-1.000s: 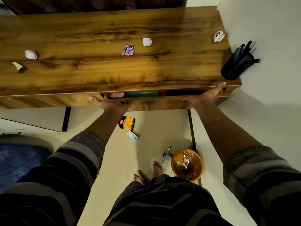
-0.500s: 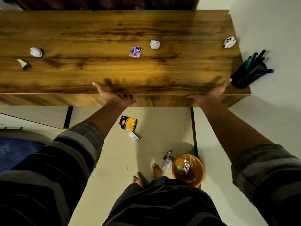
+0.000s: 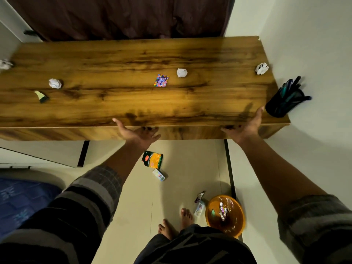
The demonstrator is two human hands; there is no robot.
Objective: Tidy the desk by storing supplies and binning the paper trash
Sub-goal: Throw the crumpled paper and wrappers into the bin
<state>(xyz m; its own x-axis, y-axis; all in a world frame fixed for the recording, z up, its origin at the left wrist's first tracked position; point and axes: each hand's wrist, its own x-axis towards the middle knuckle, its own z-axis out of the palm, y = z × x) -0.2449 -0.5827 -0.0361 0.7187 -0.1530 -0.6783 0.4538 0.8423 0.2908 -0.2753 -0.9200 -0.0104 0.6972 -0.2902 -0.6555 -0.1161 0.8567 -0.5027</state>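
**Both hands at the desk's front edge, drawer now shut**

Nearest me, the round orange plastic bin [image 3: 224,216] sits on the floor by my feet, wrappers inside. My left hand [image 3: 138,132] and right hand [image 3: 245,126] press flat against the front edge of the long wooden desk [image 3: 133,103], fingers spread, gripping nothing. The floor between them lies open. Beyond, 4 crumpled white paper balls [image 3: 182,72] lie well apart, and the black pen holder [image 3: 282,103] stands at the right corner. 1 second ago the drawer gaped; its front is flush now.
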